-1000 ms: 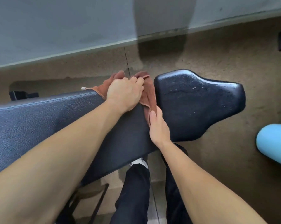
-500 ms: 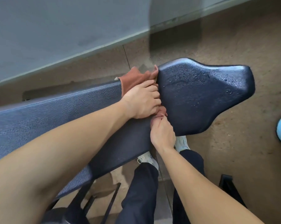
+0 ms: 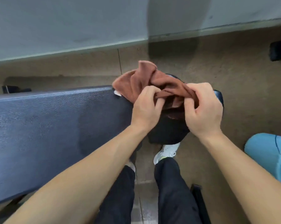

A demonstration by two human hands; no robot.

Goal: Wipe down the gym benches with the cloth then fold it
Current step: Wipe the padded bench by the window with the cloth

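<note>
A rust-brown cloth [image 3: 141, 81] is bunched and lifted above the gap between the long dark bench pad [image 3: 47, 123] and the smaller black seat pad [image 3: 167, 133]. My left hand [image 3: 144, 109] pinches the cloth's near edge. My right hand [image 3: 202, 109] grips another fold of it to the right. Both hands and the cloth cover most of the seat pad. A small white tag [image 3: 117, 93] hangs from the cloth at the bench pad's end.
A light blue round object [image 3: 269, 152] sits at the right edge. A grey wall [image 3: 71, 21] runs along the back above the brown floor [image 3: 233, 70]. My dark trouser legs and white shoes [image 3: 166, 151] stand below the seat. Dark objects lie at far right [image 3: 279, 49] and far left [image 3: 13, 89].
The cloth was pressed flat in the gap between the pads; now both hands have gathered it up off the bench. My right hand moved up and right onto the cloth.
</note>
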